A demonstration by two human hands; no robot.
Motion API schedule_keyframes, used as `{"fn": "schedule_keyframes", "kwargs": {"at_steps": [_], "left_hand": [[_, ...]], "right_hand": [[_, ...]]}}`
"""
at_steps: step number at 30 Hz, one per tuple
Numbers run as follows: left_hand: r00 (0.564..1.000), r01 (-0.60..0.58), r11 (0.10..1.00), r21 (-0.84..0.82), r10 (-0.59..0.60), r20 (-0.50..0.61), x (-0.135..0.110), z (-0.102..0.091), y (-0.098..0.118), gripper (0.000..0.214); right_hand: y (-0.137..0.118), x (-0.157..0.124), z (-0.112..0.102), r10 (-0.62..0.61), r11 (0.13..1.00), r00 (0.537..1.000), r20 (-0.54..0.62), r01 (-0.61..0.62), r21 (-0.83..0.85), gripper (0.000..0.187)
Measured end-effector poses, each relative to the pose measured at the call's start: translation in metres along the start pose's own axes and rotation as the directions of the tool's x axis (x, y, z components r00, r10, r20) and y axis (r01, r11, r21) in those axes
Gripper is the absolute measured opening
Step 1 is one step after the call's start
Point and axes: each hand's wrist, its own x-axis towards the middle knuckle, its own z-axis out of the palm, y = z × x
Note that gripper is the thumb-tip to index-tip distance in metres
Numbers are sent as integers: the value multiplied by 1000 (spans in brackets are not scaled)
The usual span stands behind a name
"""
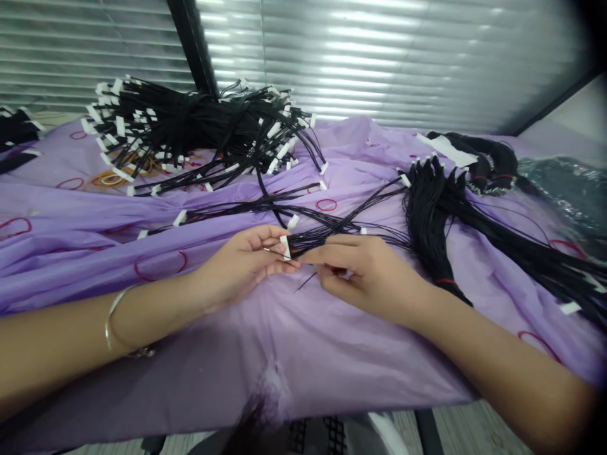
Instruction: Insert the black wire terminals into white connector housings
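Observation:
Near the middle of the table, my left hand (pixel 256 256) is closed on a small white connector (pixel 285 247) with thin black wires running out of it to the right. My right hand (pixel 355 268) pinches a thin black wire close to the connector's lower end. One loose wire end (pixel 306 283) pokes out below the right fingertips. Behind both hands lie several black cables (pixel 265 205) with white connectors on their ends. Another white connector (pixel 293 222) rests just beyond the left fingertips.
A large heap of black cables (pixel 203 126) with white connectors sits at the back left. Bundles of black wires (pixel 429 215) lie at the right, beside a clear plastic bag (pixel 564 196). Red rubber bands (pixel 327 205) are scattered on the purple cloth (pixel 227 373). Window blinds (pixel 379 57) stand behind.

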Motion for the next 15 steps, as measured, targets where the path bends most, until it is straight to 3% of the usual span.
{"fn": "schedule_keyframes", "kwargs": {"at_steps": [3, 6, 15], "left_hand": [[1000, -2, 1000, 14, 2, 3, 0, 0, 0, 15], [1000, -2, 1000, 18, 2, 21, 0, 0, -2, 9], [1000, -2, 998, 63, 1, 12, 1, -4, -4, 12]], "right_hand": [[0, 0, -3, 22, 997, 995, 94, -15, -77, 16], [1, 0, -3, 25, 993, 994, 104, -13, -119, 16], [-1, 1, -4, 121, 976, 988, -97, -136, -172, 11]]}}
